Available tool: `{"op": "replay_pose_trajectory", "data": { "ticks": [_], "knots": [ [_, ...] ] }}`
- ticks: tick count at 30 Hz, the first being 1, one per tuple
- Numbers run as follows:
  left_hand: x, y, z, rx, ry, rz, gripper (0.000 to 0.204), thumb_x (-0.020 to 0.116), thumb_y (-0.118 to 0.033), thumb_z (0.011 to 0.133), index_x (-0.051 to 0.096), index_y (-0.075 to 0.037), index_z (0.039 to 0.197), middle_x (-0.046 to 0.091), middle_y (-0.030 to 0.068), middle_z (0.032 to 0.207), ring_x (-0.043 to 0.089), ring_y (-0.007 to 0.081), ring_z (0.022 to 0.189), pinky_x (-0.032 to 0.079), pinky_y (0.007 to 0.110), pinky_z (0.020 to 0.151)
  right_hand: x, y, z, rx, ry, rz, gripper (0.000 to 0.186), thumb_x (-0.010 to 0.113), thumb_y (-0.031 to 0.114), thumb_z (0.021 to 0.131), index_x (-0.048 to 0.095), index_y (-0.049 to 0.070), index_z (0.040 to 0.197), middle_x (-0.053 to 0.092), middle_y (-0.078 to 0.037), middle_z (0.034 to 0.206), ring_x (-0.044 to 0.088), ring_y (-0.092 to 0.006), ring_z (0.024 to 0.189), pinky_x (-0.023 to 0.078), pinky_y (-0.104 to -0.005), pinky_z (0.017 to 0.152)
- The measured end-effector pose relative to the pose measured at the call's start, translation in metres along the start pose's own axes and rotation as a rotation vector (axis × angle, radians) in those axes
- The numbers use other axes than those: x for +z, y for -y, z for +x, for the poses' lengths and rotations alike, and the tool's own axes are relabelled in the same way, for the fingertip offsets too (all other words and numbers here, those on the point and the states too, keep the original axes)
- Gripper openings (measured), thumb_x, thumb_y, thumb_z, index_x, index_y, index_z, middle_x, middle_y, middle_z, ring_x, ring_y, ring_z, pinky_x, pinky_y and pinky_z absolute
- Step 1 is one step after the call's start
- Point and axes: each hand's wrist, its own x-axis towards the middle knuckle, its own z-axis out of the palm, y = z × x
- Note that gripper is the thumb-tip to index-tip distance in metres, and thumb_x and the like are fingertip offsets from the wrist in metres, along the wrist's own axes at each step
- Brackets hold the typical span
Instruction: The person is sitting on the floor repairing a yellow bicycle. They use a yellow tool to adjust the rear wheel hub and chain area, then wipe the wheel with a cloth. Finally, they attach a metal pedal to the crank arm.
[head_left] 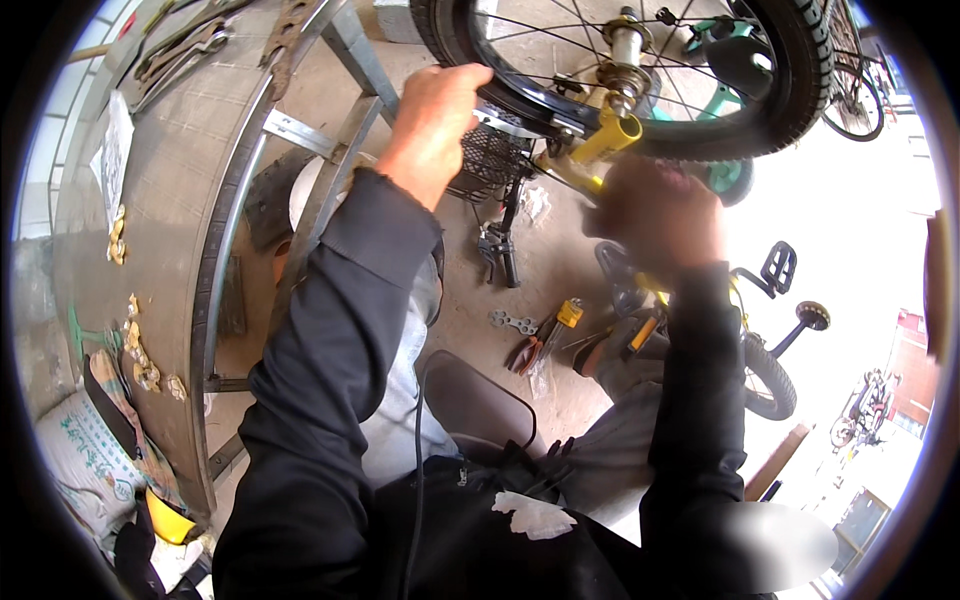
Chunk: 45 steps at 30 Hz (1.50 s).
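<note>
A black-tyred bicycle wheel (775, 115) sits in a yellow fork (612, 138) with its silver hub (626, 60) at the top. My left hand (430, 130) is closed on the tyre's left side, its thumb over the rim. My right hand (660, 210) is blurred by motion just below the fork, so its fingers and anything in them are unclear. Below lie the yellow bike's pedal (779, 267) and rear tyre (770, 380), the handlebar with a brake lever (508, 255), and a black basket (480, 160).
A metal workbench (160, 300) with wrenches (180, 60) runs along the left, sacks (80, 450) beside it. Yellow-handled tools (560, 320), pliers (523, 352) and a multi-hole spanner (510, 320) lie on the floor near my legs. Other bicycles (855, 100) stand at the right.
</note>
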Motion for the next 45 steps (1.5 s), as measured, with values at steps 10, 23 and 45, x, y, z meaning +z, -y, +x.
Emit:
{"op": "replay_pose_trajectory", "data": {
  "ticks": [10, 23, 45],
  "knots": [
    [-0.001, 0.002, 0.001, 0.133, -0.046, 0.096, 0.031, 0.066, -0.019, 0.084, 0.06, 0.002, 0.106, 0.062, 0.0109, 0.105, 0.061, 0.024, 0.097, 0.05, 0.034, 0.082, 0.019, -0.016, -0.009, 0.054, -0.2, 0.106, 0.039, 0.068, 0.018, 0.072, 0.064, 0.007, 0.109, 0.067, -0.021, 0.085, 0.065, -0.0382, 0.082, 0.052, -0.0443, 0.074],
    [-0.001, 0.005, 0.003, 0.126, -0.021, 0.139, 0.03, 0.063, -0.018, 0.087, 0.058, 0.003, 0.108, 0.061, 0.0112, 0.109, 0.061, 0.0244, 0.099, 0.051, 0.035, 0.083, 0.046, -0.005, -0.032, -0.128, 0.144, -0.01, 0.024, 0.063, 0.016, 0.072, 0.062, 0.004, 0.093, 0.065, -0.02, 0.077, 0.064, -0.0386, 0.078, 0.05, -0.0468, 0.074],
    [0.001, -0.008, -0.012, 0.604, -0.293, 0.068, 0.03, 0.062, -0.006, 0.082, 0.06, 0.006, 0.109, 0.064, 0.0122, 0.102, 0.059, 0.0181, 0.092, 0.045, 0.031, 0.083, 0.093, -0.002, -0.085, -0.072, 0.263, -0.018, 0.024, 0.061, 0.015, 0.072, 0.059, 0.002, 0.093, 0.066, -0.021, 0.084, 0.064, -0.0381, 0.082, 0.049, -0.0461, 0.075]
  ]
}}
